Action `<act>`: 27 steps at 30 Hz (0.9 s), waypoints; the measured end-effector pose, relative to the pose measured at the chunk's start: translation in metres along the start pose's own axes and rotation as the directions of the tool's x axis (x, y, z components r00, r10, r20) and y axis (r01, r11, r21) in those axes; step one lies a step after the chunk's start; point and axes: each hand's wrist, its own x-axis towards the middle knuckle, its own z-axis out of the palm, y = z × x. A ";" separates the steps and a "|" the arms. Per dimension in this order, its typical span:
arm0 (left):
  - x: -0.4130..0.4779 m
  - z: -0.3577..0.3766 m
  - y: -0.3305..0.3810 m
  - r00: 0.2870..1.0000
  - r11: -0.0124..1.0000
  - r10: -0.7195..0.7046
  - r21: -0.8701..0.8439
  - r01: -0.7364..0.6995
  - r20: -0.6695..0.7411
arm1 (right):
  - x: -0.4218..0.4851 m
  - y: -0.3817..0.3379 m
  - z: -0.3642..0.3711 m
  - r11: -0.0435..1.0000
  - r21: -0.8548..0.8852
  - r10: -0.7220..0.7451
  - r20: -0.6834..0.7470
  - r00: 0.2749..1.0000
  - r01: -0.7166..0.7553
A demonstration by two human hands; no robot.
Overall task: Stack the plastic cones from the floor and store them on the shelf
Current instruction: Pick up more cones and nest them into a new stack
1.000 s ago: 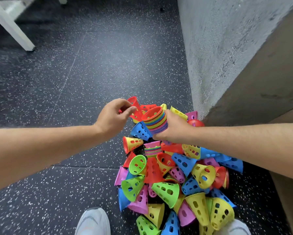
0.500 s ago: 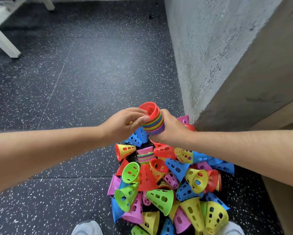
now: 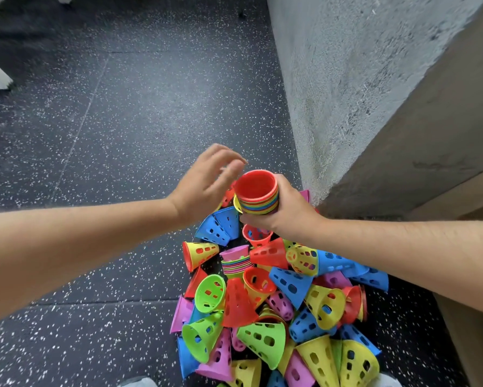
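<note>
Cone stack (image 3: 258, 195) in right hand (image 3: 286, 212)

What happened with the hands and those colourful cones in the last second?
The left hand picked a red cone from the pile, set it on top of the stack, then let go; it now hovers open beside it. The right hand kept gripping the stack throughout. The pile on the floor and the small stack standing in it stayed put.
</note>
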 end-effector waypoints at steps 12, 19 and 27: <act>-0.007 0.017 -0.119 0.779 0.708 -0.542 0.670 0.222 0.315 | 0.013 0.017 -0.009 0.998 -0.045 -0.033 0.014 0.999 0.034; 0.006 0.030 -0.124 0.760 0.686 -0.550 0.707 0.175 0.346 | 0.015 0.022 -0.017 0.998 -0.056 -0.020 0.005 1.000 0.021; 0.032 -0.004 -0.098 0.937 0.830 -0.321 0.518 0.207 0.141 | 0.013 0.021 -0.023 0.998 -0.058 -0.023 0.010 1.000 0.023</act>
